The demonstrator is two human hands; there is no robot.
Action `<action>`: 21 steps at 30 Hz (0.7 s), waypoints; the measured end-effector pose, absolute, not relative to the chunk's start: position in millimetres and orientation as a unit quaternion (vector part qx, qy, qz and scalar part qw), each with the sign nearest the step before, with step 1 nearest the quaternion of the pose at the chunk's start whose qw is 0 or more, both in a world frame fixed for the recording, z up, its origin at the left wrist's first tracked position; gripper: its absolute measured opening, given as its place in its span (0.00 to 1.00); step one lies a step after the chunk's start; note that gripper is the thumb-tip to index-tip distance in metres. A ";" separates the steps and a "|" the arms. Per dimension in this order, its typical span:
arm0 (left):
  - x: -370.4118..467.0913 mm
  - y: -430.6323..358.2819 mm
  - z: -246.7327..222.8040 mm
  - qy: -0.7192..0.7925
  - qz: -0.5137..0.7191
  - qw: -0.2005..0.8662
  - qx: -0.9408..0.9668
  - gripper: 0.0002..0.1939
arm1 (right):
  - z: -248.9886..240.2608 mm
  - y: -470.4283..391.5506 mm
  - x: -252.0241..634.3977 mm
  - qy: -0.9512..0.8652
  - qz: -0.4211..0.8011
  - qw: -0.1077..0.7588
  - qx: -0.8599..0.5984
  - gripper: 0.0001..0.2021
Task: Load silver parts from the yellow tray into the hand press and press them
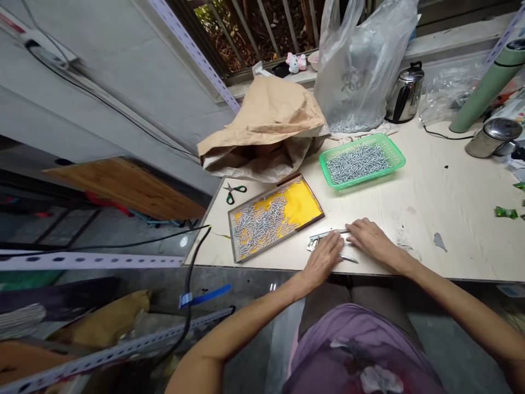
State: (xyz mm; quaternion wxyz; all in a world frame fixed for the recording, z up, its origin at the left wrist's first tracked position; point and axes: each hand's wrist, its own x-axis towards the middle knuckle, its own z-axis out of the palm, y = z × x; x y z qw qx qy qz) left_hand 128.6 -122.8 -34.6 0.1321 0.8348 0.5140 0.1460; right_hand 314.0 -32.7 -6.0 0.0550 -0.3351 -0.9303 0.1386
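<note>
Near the table's front edge lies a flat silver metal frame (313,241) with two thin arms reaching right; its exact kind is unclear. My left hand (324,256) is closed over its middle and hides that part. My right hand (371,241) rests just to the right, palm down, thumb apart from the fingers, the fingertips at the end of the upper arm. Left of the frame is a shallow tray (274,244) with a yellow lining, holding many small silver metal pins (260,224). Behind my hands stands a green plastic basket (328,178) full of similar pins (359,161).
Green-handled scissors (235,192) lie left of the tray. An open brown paper bag (274,115) stands behind it, beside a filled clear plastic bag (353,76). A steel kettle (406,93), green flask (488,90) and steel mug (494,138) stand at the back right.
</note>
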 end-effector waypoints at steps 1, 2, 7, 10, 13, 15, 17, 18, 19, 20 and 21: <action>133.0 -129.2 -37.4 0.509 0.155 0.134 0.836 0.23 | -7.3 -28.1 311.8 -0.928 0.125 0.046 -0.348 0.09; 137.5 -135.1 -39.9 0.501 0.162 0.138 0.838 0.23 | -8.3 -23.0 309.1 -0.927 0.112 0.037 -0.356 0.08; 152.0 -149.6 -41.8 0.473 0.181 0.180 0.844 0.26 | -0.9 2.1 293.5 -0.929 0.089 0.003 -0.360 0.09; 153.1 -148.4 -37.9 0.474 0.180 0.204 0.837 0.28 | 10.3 -3.0 276.6 -0.938 0.068 -0.010 -0.339 0.08; 153.6 -147.6 -38.1 0.487 0.169 0.235 0.824 0.30 | 16.5 -27.1 250.1 -0.975 0.087 -0.006 -0.207 0.07; 153.7 -148.0 -41.2 0.497 0.159 0.258 0.813 0.31 | 16.5 -42.8 230.8 -0.988 0.104 -0.016 -0.110 0.07; 152.4 -147.8 -45.0 0.499 0.152 0.269 0.809 0.32 | 15.1 -50.4 214.4 -0.993 0.101 -0.029 -0.061 0.07; 151.0 -147.0 -46.6 0.497 0.150 0.267 0.812 0.32 | 14.5 -50.7 208.1 -0.994 0.095 -0.033 -0.051 0.07; 149.3 -145.9 -47.8 0.492 0.147 0.261 0.817 0.32 | 14.1 -49.1 203.1 -0.994 0.089 -0.036 -0.043 0.08; 147.5 -144.4 -48.6 0.486 0.145 0.253 0.824 0.32 | 13.9 -46.4 199.4 -0.995 0.085 -0.039 -0.035 0.08; 145.8 -142.8 -49.0 0.480 0.142 0.243 0.831 0.32 | 13.5 -43.4 196.7 -0.995 0.082 -0.045 -0.028 0.09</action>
